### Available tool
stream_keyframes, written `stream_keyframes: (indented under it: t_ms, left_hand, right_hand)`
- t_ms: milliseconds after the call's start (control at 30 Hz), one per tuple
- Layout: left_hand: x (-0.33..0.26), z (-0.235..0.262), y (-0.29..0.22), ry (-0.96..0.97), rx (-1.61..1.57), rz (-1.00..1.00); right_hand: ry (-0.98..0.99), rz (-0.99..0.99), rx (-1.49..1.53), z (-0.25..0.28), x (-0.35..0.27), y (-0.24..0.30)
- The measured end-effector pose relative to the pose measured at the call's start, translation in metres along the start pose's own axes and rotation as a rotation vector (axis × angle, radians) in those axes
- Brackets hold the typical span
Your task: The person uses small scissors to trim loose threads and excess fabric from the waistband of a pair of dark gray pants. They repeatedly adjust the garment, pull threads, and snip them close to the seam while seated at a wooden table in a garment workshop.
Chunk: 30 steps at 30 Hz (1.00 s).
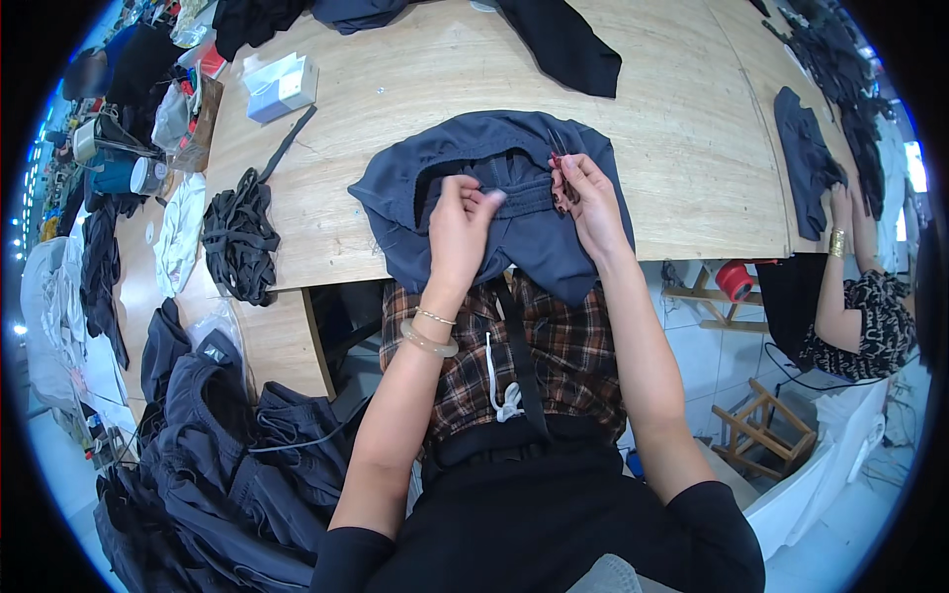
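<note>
Trimming at the table [682, 138]: snipping work, I'd judge; next calls for a careful cut.
Garment [534, 252]: dark, over the table's near edge, long axis along it, waist opening upward.
Left hand [458, 225]: thumb almost meeting fingers at the waistband [529, 200]; can't tell if pinching.
Right hand [593, 203]: closed round snips [560, 158], blades toward the table's far side.

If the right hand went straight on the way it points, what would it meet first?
Probably the far side of the dark blue-grey garment. Height is unclear; held higher, the right hand might instead reach the black cloth beyond.
</note>
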<state>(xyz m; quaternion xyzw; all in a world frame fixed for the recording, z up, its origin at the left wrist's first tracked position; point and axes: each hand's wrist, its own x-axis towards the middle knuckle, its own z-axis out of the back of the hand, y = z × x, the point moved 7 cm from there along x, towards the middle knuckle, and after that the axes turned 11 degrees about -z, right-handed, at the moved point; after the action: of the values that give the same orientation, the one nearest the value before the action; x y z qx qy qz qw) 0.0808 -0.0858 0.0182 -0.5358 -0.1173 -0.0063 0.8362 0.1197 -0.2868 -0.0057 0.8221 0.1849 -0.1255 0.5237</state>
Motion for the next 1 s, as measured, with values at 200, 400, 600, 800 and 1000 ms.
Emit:
stream_keyframes:
  t_ms: [200, 400, 600, 800, 1000]
  left_hand:
    - [-0.009, -0.013, -0.017, 0.000, 0.452, -0.327]
    - [-0.024, -0.014, -0.027, -0.046, 0.583, -0.406]
    - [-0.018, -0.008, -0.023, -0.099, 0.477, -0.403]
    - [-0.016, -0.003, -0.017, -0.105, 0.399, -0.375]
    - [-0.015, -0.002, -0.015, -0.117, 0.384, -0.377]
  right_hand:
    - [0.017, -0.017, -0.084, -0.004, -0.001, 0.004]
    - [-0.018, 0.007, -0.362, -0.022, -0.013, 0.021]
    - [-0.106, 0.340, -0.811, -0.042, -0.023, 0.041]
    - [-0.125, 0.640, -1.509, -0.077, -0.040, 0.054]
    - [-0.066, 0.763, -1.698, -0.099, -0.039, 0.049]
